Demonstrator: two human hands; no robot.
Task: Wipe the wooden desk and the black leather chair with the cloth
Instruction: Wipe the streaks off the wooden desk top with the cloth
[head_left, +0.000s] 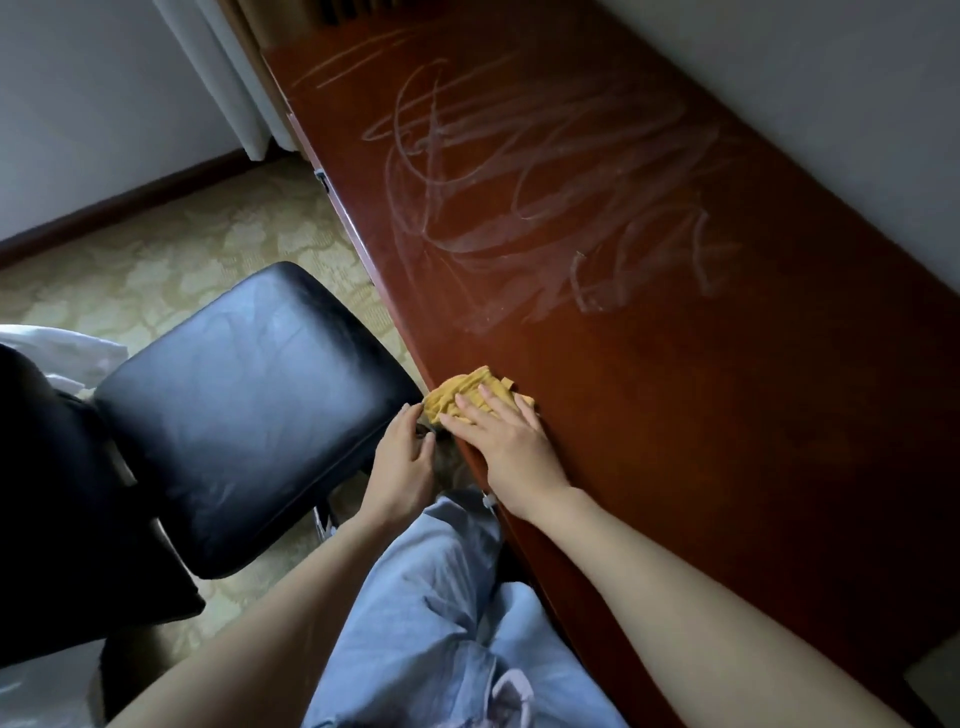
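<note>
The right hand (511, 441) presses the yellow cloth (467, 392) flat, fingers (485, 402) straight, at the surface's (675, 415) near edge. At its 9 o'clock the left hand (402, 457) hangs loosely cupped, gripping nothing, likely to catch dust. Smears (545, 171) lie toward 12 o'clock, and the black chair (249, 405) stands beyond at 9.

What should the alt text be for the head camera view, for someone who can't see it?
A person's right hand presses a yellow cloth flat on the front edge of a reddish wooden desk, whose far half shows pale swirled streaks. The left hand hovers loosely cupped beside the cloth, next to a black leather chair.
</note>
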